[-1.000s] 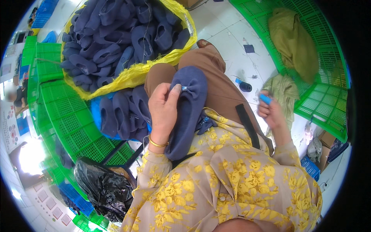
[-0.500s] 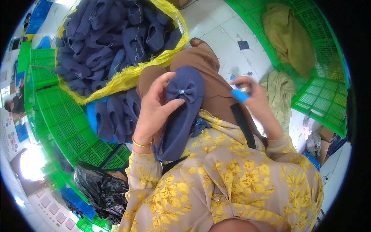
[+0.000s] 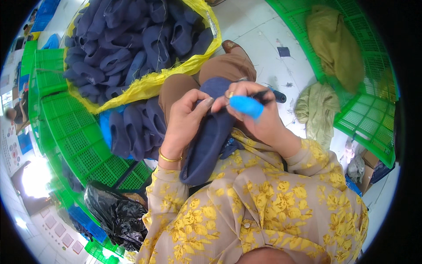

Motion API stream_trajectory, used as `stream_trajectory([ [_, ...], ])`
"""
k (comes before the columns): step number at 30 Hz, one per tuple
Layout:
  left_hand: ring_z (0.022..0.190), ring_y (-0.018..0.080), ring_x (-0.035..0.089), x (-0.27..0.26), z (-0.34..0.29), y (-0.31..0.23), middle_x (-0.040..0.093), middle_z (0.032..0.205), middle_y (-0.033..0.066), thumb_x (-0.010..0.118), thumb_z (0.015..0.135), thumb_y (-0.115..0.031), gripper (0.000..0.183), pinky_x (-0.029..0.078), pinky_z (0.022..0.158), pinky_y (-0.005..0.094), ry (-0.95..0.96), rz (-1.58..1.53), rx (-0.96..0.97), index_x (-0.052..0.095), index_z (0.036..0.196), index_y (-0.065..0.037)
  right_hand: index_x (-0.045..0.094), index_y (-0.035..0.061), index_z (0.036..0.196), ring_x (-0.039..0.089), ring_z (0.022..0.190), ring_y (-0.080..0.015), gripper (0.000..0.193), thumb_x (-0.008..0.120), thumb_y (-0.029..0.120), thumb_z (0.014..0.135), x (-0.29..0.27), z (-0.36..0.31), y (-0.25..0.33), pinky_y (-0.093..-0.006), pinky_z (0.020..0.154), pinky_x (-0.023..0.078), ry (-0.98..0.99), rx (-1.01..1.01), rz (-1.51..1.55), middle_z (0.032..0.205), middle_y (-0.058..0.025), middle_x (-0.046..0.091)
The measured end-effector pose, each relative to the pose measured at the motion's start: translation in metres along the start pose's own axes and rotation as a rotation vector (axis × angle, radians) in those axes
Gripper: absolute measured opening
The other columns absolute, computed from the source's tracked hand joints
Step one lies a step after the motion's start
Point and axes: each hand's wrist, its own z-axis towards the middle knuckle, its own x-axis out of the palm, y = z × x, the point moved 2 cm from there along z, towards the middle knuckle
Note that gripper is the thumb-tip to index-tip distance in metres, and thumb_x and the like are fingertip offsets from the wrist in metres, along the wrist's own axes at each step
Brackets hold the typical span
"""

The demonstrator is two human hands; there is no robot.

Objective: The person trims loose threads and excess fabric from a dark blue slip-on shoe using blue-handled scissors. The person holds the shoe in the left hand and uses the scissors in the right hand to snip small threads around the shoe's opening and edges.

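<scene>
A navy fabric slip-on shoe [image 3: 203, 152] rests across my lap, toe pointing away from me. My left hand [image 3: 187, 114] is closed on its left side, thumb and fingers pinching near the front of the opening. My right hand [image 3: 252, 108], with a blue wrap [image 3: 246, 107] around a finger, is closed and meets the left fingertips over the toe. From behind it juts a dark, round-ended tool [image 3: 278, 96], seemingly held; its kind is unclear. Fingers hide the bow on the shoe. Small navy fabric bows [image 3: 231, 148] lie in my lap beside the shoe.
A big yellow sack [image 3: 176, 70] full of navy shoes stands ahead on the left. More shoes [image 3: 136, 130] line up below it, by green plastic baskets [image 3: 83, 136]. A black plastic bag [image 3: 116, 213] sits lower left. At right, a green crate [image 3: 367, 108] holds olive cloth [image 3: 334, 44].
My right hand has come left from beside my knee to the shoe's toe, joining my left hand. The bow, visible before, is now covered by fingers.
</scene>
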Motion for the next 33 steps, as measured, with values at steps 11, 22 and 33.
stream_trajectory([
  [11, 0.068, 0.0012, 0.044, 0.003, -0.014, 0.008, 0.055, 0.076, -0.0073, 0.064, 0.095, -0.014, 0.009, 0.035, 0.061, 0.0172, -0.122, -0.082, 0.013, 0.064, 0.094, -0.005, 0.035, 0.0116, 0.06, 0.023, 0.048, -0.0068, 0.033, 0.056, 0.008, 0.086, 0.014, -0.021, 0.009, -0.0259, 0.049, 0.023, -0.171, 0.446, 0.478, 0.056, 0.004, 0.03],
  [22, 0.066, 0.011, 0.054, 0.006, -0.018, -0.021, 0.054, 0.077, 0.0034, 0.074, 0.08, -0.003, 0.016, 0.045, 0.062, 0.023, -0.244, 0.33, 0.352, 0.066, 0.094, -0.003, 0.054, 0.0017, 0.073, 0.047, 0.056, -0.0189, 0.016, 0.061, 0.001, 0.087, -0.017, -0.035, 0.025, -0.0335, 0.059, 0.045, 0.141, -0.299, -0.619, 0.062, -0.0051, 0.044],
  [33, 0.061, 0.0206, 0.054, 0.029, -0.02, -0.029, 0.057, 0.073, 0.0107, 0.071, 0.083, -0.015, 0.019, 0.044, 0.057, 0.0317, -0.208, 0.723, 0.434, 0.063, 0.093, -0.001, 0.047, 0.0046, 0.112, 0.066, 0.074, -0.0297, 0.021, 0.053, 0.0, 0.092, -0.07, -0.081, 0.024, -0.0369, 0.066, 0.051, -0.33, 0.203, -1.144, 0.079, -0.0162, 0.062],
])
